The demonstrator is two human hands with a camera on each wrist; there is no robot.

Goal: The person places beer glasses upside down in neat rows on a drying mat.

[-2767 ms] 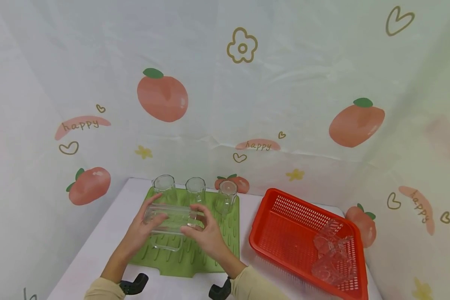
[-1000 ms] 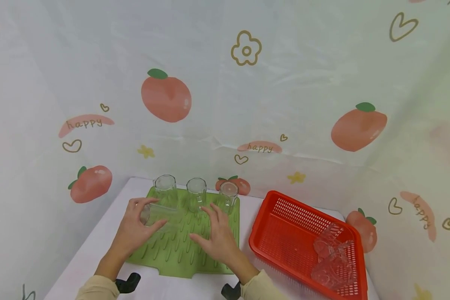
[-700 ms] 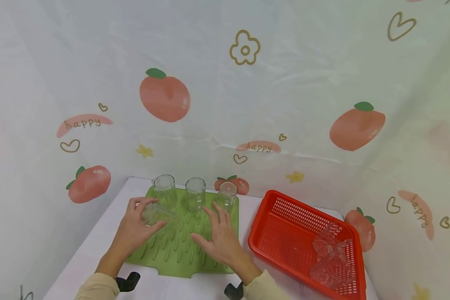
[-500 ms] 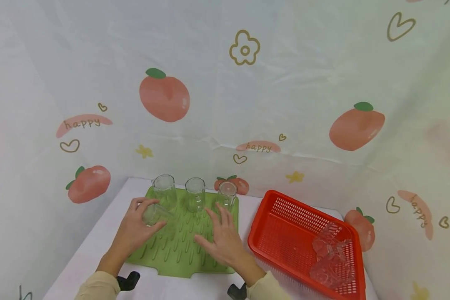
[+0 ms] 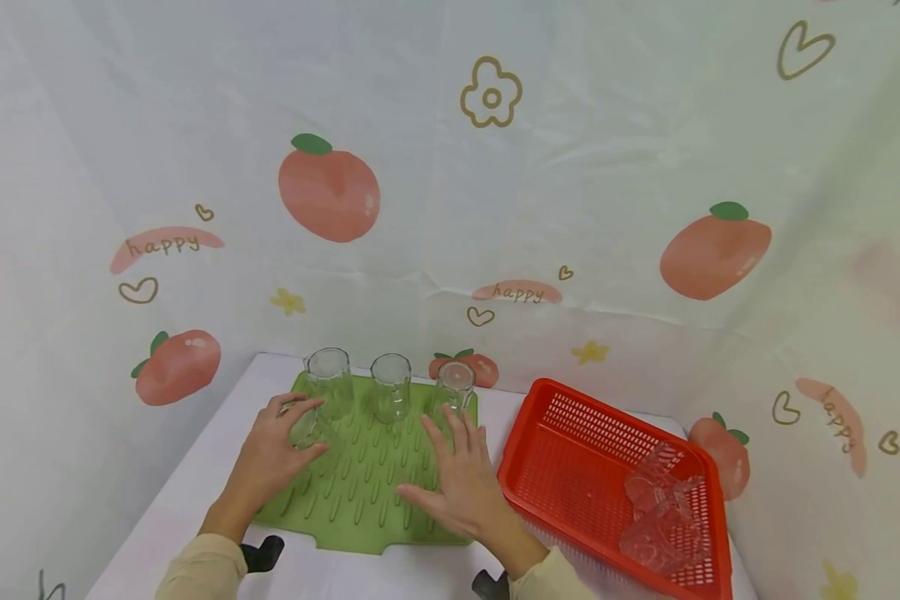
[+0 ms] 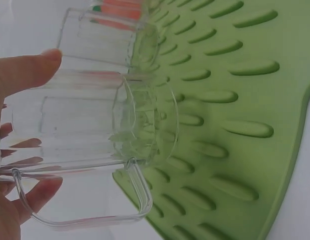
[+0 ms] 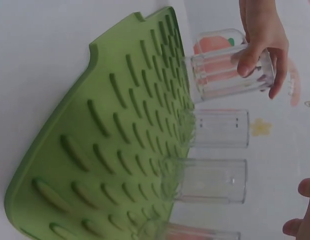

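We see the left hand (image 5: 266,460) grasping a handled glass mug (image 6: 84,117) at the left part of a ridged green mat (image 5: 345,510) on the desk (image 5: 375,577); whether mug and mat touch, we cannot tell. The right hand (image 5: 467,493), released and with fingers spread, hangs above the mat's right side. Three further mugs (image 5: 391,387) stand along the far edge. Rightward, a red plastic basket (image 5: 566,475) holds clear glassware (image 5: 667,533).
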